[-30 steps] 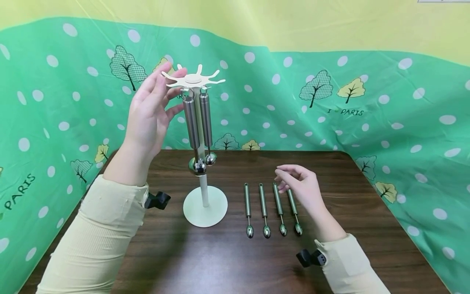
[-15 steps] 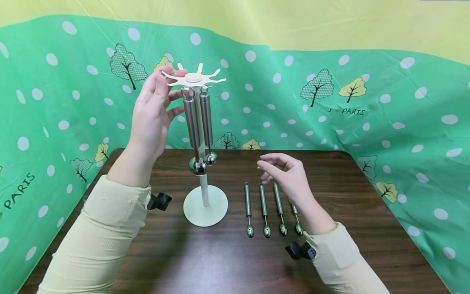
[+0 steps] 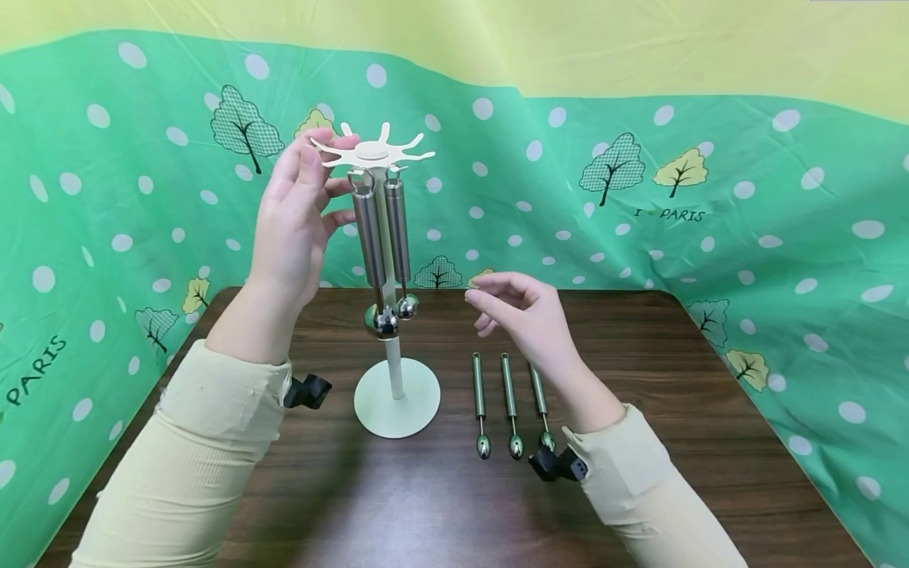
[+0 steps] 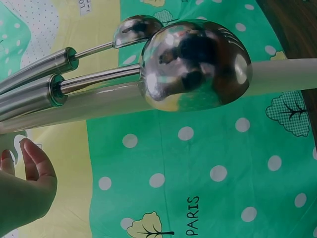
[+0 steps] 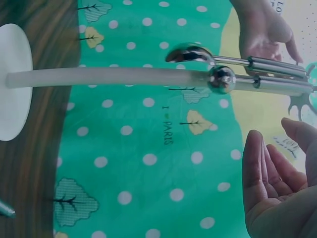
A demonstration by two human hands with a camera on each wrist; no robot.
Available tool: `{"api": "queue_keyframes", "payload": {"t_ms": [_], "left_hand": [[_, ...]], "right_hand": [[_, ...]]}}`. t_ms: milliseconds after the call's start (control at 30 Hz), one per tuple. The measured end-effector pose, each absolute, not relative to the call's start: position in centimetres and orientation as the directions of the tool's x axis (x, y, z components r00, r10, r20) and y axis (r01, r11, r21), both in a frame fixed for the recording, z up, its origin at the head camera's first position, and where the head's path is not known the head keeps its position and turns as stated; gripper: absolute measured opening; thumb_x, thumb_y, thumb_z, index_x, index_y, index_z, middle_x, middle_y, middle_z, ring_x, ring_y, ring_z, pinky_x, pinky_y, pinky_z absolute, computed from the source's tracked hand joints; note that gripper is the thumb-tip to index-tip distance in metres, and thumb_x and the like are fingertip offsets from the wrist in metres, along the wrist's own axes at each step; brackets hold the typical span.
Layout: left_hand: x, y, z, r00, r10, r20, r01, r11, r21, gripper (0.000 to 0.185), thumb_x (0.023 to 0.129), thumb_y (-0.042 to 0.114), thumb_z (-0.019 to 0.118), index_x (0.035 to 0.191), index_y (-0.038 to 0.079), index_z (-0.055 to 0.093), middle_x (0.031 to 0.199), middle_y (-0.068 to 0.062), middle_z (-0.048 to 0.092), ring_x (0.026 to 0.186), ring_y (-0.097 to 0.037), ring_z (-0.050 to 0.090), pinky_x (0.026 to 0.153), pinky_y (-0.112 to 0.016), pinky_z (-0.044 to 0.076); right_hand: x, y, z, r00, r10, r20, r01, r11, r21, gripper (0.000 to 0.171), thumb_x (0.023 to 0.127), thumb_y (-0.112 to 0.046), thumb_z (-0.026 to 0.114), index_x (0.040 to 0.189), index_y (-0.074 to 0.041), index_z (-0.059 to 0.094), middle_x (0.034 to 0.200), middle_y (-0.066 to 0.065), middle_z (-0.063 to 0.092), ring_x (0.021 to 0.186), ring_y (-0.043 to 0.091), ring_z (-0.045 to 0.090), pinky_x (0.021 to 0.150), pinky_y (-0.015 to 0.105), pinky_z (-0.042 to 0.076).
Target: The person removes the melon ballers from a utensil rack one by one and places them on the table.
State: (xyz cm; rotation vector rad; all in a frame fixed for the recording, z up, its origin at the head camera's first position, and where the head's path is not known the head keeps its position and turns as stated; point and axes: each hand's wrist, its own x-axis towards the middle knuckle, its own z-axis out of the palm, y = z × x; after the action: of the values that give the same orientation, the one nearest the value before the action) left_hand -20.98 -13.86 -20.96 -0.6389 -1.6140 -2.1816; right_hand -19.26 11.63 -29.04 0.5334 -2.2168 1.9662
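Note:
My left hand [image 3: 287,217] is raised at the top of a white hanging rack [image 3: 372,151], its thumb and index finger pinching one of the prongs. From the rack hang two metal ladles [image 3: 369,237] with cylindrical handles and shiny round bowls; the left wrist view shows one bowl [image 4: 195,64] up close. My right hand [image 3: 521,315] floats over the table, right of the rack, fingers loosely bent and nothing held. In the right wrist view its thumb and fingers [image 5: 255,168] stand apart. Three small metal spoons [image 3: 509,386] lie side by side below it, one partly covered by the forearm.
The rack stands on a round white base [image 3: 387,422] on a dark wooden table [image 3: 412,513]. A green and yellow patterned cloth [image 3: 497,181] hangs behind and at both sides. Each wrist wears a black camera [image 3: 307,391].
My right hand has moved left and up from the spoons towards the rack; the forearm now hides the rightmost spoon. My left hand stays at the prong.

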Motion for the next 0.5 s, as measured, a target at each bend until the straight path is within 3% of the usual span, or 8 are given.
{"api": "queue_keyframes", "payload": {"t_ms": [200,500], "left_hand": [[-20.7,-14.0,-20.9,-0.849,-0.031,0.528,0.508,-0.324,0.798,0.022,0.104,0.032,0.048,0.119,0.018,0.052,0.131,-0.002,0.058,0.097,-0.022,0.053,0.07,-0.029,0.042],[-20.8,-14.0,-21.0,-0.833,-0.047,0.552,0.544,-0.251,0.8,0.022,0.105,0.033,0.047,0.122,0.021,0.052,0.133,0.0,0.058,0.097,-0.021,0.054,0.072,-0.029,0.044]], "right_hand": [[-19.9,10.5,-27.5,-0.924,-0.196,0.327,-0.347,0.074,-0.935,0.028,0.089,-0.015,0.072,0.113,-0.003,0.07,0.085,-0.003,0.071,0.062,0.019,0.068,0.066,0.038,0.06],[-20.3,8.1,-25.4,-0.906,-0.27,0.325,-0.36,0.088,-0.929,0.03,0.089,-0.015,0.072,0.118,-0.006,0.069,0.098,0.005,0.07,0.068,0.031,0.069,0.069,0.04,0.06]]}}
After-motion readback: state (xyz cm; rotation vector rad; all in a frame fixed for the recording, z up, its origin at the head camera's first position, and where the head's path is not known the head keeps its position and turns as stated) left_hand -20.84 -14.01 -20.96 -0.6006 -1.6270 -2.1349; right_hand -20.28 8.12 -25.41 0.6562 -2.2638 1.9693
